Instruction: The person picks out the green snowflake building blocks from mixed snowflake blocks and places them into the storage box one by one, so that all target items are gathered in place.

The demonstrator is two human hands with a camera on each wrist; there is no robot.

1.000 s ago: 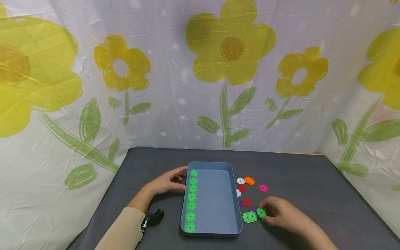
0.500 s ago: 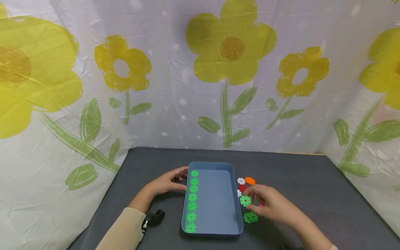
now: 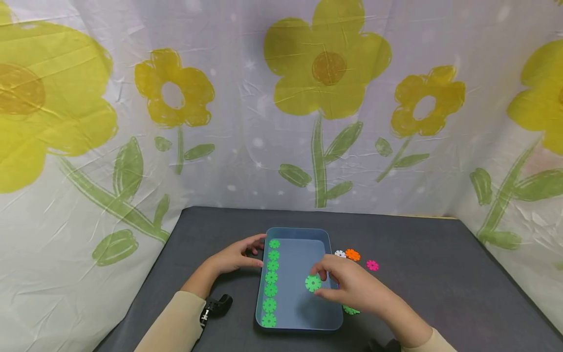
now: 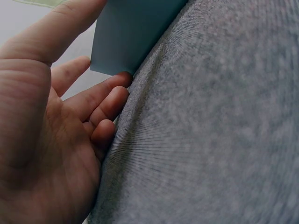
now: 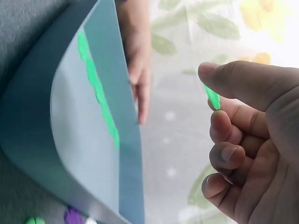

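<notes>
A blue-grey tray lies on the dark tabletop. Along its left wall runs a straight column of several green notched plastic discs, flat on the tray floor. My right hand is above the tray's right half, pinching another green notched disc between thumb and index finger. In the right wrist view that pinched disc appears nearly edge-on, the other fingers loosely bent. My left hand touches the tray's outer left side with thumb and fingertips; the left wrist view shows its fingers by the tray wall.
Right of the tray lie loose discs: an orange one, a white one, a pink one and some green, partly hidden by the tray and my right hand. A flower-printed curtain hangs behind the table.
My right hand has picked up a green disc from the loose ones on the table and carried it left over the tray's rim. My left hand has stayed at the tray's side.
</notes>
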